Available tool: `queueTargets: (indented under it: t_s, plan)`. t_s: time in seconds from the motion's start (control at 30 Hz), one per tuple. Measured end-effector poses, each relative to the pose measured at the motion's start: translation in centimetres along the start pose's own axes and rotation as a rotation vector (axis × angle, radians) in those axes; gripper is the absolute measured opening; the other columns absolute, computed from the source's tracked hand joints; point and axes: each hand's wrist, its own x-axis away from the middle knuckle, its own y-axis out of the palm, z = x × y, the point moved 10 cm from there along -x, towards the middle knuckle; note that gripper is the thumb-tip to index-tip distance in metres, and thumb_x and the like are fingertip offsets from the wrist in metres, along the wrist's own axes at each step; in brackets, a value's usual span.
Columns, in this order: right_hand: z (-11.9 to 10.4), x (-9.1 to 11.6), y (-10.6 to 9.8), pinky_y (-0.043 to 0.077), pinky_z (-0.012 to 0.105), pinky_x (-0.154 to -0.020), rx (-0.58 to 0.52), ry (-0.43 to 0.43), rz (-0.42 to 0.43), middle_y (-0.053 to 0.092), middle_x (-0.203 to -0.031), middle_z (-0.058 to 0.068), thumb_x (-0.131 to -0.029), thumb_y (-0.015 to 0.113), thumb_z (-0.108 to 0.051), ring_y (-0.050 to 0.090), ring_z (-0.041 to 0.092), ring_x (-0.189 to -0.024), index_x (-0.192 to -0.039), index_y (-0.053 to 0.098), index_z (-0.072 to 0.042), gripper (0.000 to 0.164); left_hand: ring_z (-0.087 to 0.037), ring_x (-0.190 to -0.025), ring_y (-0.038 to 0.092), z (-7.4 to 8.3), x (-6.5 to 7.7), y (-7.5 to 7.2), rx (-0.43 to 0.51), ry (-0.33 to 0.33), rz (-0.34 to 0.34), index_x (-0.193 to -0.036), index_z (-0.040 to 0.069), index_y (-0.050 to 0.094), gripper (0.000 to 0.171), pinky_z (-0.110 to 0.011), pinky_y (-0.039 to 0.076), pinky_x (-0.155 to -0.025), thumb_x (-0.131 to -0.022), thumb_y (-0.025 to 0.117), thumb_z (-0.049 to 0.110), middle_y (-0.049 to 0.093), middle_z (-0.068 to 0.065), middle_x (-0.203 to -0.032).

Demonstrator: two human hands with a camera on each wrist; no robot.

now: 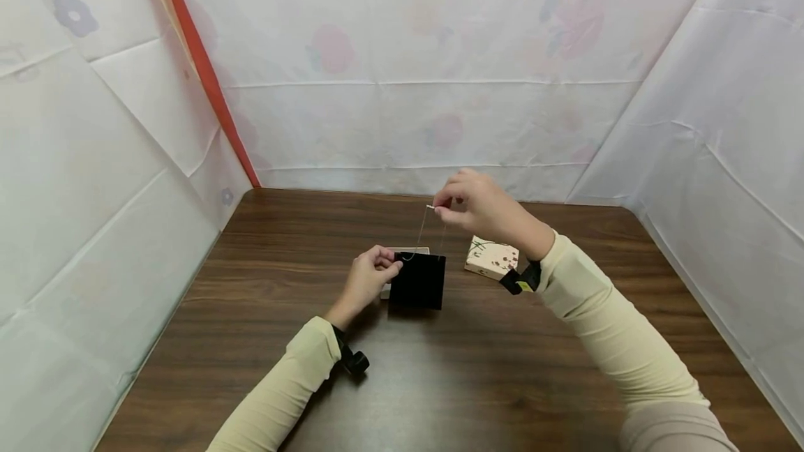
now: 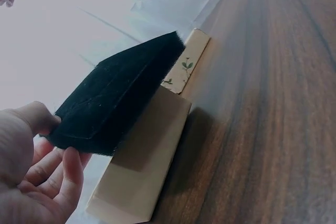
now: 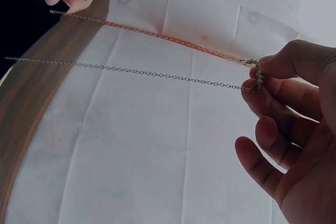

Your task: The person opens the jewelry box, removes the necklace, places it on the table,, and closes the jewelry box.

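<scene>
My left hand [image 1: 370, 274] pinches a corner of a flat black foam pad [image 2: 118, 93] between thumb and fingers. The pad tilts above the open box base [image 2: 139, 153], whose plain cream side shows in the left wrist view. My right hand [image 1: 480, 208], raised higher and to the right, pinches the pendant end of a thin necklace [image 3: 157, 74] between thumb and index finger. Two strands of its chain run from those fingertips down to the pad's upper edge, one of them close by the left fingertips.
A cream box lid [image 1: 493, 257] printed with flowers and green leaves lies on the wooden table [image 1: 440, 382] right of the pad, below the right wrist. White patterned cloth [image 1: 402, 124] walls the table at the back and both sides. A red strip [image 1: 207, 75] runs down the left corner.
</scene>
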Motion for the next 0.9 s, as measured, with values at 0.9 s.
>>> queueTargets:
  t_s: [0.9]
  plan:
    - [4.4, -2.3, -1.6, 0.041, 0.031, -0.071, -0.031, 0.183, -0.074, 0.066, -0.086, 0.013, -0.090, 0.063, -0.004, 0.054, 0.024, -0.081, -0.089, 0.073, -0.001, 0.011, -0.008, -0.073, 0.061, 1.5, 0.5, 1.3, -0.029, 0.078, -0.109, -0.092, 0.001, 0.065, 0.012, -0.019, 0.050, -0.068, -0.086, 0.072, 0.009, 0.071, -0.012, -0.082]
